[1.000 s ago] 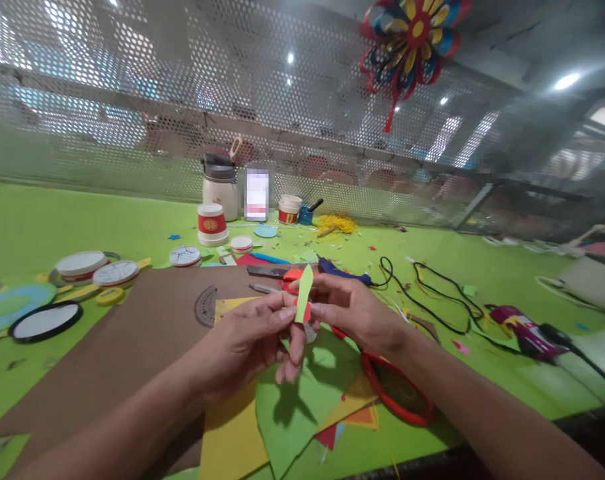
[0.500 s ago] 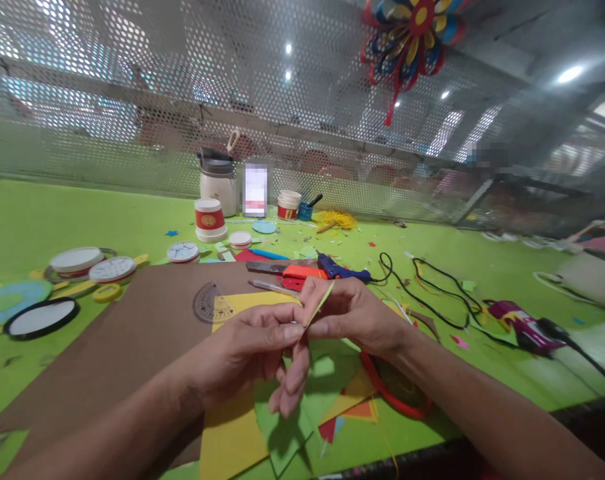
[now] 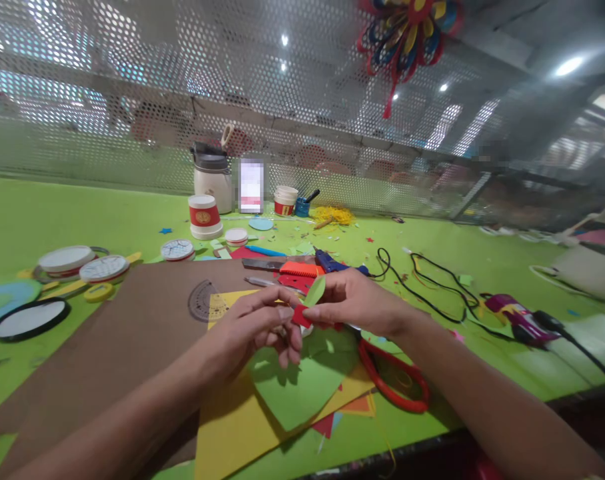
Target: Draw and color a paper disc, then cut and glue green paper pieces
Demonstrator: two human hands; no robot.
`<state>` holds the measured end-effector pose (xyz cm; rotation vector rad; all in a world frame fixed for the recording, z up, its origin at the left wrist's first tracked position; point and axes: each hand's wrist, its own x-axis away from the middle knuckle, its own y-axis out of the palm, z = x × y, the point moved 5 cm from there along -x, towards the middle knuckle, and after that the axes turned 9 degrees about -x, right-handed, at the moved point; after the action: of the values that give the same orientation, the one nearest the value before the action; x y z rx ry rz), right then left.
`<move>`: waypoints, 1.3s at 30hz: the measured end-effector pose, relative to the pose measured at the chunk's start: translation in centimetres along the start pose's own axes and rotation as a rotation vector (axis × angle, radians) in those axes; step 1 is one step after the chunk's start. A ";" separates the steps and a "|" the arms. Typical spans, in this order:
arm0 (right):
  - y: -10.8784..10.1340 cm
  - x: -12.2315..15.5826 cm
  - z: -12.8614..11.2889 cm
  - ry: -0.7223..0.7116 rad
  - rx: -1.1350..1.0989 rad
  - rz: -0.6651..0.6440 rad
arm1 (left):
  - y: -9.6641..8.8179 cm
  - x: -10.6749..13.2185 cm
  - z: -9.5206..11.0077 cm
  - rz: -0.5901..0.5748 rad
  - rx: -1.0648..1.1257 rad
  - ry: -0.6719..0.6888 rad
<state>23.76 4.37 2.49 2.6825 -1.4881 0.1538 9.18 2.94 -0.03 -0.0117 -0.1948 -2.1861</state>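
Observation:
Above the paper sheets, my two hands meet around a small red paper piece [image 3: 301,316] with a green paper leaf [image 3: 316,291] standing up behind it. My right hand [image 3: 360,303] pinches this piece between thumb and fingers. The thumb and forefinger of my left hand [image 3: 257,323] close at its left edge, while the other fingers curl loosely below. Beneath the hands lies a green paper sheet [image 3: 297,390] on a yellow sheet [image 3: 232,420]. Red-handled scissors [image 3: 390,390] rest by my right wrist, their blades partly hidden.
A brown board [image 3: 112,360] carries a protractor [image 3: 206,301]. Beyond my hands lie an orange cutter [image 3: 301,269], a blue glue gun [image 3: 335,261] and its black cord. White lids [image 3: 104,268] sit left; a purple device [image 3: 510,317] sits right. Cups and a jug [image 3: 211,187] stand behind.
The green paper piece has turned from edge-on to show its leaf shape, and a red piece now shows between my fingers. My hands have shifted slightly, uncovering more of the scissors.

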 end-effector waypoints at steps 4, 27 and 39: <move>0.1 -0.1 0.2 0.024 0.069 -0.008 | 0.0 -0.2 0.0 0.024 -0.148 -0.009; 2.6 -0.5 2.2 0.010 0.033 0.133 | -1.6 0.0 0.7 0.266 0.287 0.104; 1.3 -0.9 2.2 -0.059 -0.377 0.233 | -3.8 -0.3 -0.5 0.536 0.178 0.028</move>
<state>22.31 4.22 0.17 2.2351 -1.6512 -0.1784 6.36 5.27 -1.02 0.0608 -0.3287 -1.6296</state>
